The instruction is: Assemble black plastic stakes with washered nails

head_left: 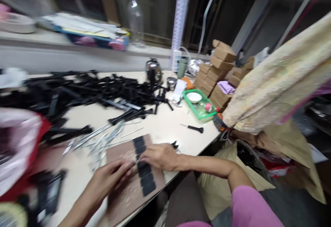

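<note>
A brown board [124, 208] lies on the table near its front edge, with pale scuffs or crumbs over its surface. Along it runs a row of dark square pieces [148, 184]. My left hand [113, 176] is closed, thumb and fingers pinched at the row's left side; what they hold is too small and blurred to name. From the right, my right hand [161, 156] lies over the row, fingertips pressed together close to the left ones. Anything inside its grip is hidden. Just behind my right hand a black-handled tool [175, 145] partly shows.
Black plastic parts [103, 89] pile up along the back. Metal rods [91, 136] lie left of the board, beside a red-rimmed bag [38, 151]. A green tray [200, 111], a screwdriver-like tool [194, 128] and stacked cardboard boxes [218, 68] stand to the right.
</note>
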`<state>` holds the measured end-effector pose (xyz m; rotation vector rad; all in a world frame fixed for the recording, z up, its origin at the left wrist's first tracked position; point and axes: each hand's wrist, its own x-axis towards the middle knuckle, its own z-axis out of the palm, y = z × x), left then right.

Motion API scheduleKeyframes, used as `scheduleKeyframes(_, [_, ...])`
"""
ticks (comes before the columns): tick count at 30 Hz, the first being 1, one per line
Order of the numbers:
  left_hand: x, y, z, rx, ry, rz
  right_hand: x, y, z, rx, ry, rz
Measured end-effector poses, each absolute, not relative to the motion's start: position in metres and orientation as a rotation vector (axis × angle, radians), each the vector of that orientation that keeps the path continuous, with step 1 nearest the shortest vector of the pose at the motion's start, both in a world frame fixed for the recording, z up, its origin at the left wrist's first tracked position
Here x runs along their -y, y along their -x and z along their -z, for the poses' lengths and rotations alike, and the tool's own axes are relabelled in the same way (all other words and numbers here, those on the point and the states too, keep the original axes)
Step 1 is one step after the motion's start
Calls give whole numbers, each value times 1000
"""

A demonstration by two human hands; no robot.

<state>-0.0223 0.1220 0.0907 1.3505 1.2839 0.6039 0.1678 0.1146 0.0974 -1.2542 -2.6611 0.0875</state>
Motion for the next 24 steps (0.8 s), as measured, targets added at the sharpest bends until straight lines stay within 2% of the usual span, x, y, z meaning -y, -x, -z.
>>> scheduleKeyframes(4, [-131, 26, -85, -1280, -1373, -616, -124, -177, -91, 2511, 1157, -170])
scheduleKeyframes(9, [-141, 44, -49, -1380, -1936, -887, -145, -196, -76, 2444, 1171, -126])
scheduleKeyframes(17, [-136, 42, 9, -1347, -2450, -853, -196, -201, -52, 2591, 1153, 27])
scheduleKeyframes(19, [-134, 43, 14, -1348, -2455, -848, -183, -202, -45, 2667, 983, 7])
scheduleKeyframes(23, [-131, 44, 14, -1377, -2429, -855, -149, -204, -38, 2817, 371, -101])
scheduleKeyframes(24, [-131, 44, 13, -1381, -2427, -854, -150, -204, -38, 2814, 353, -106])
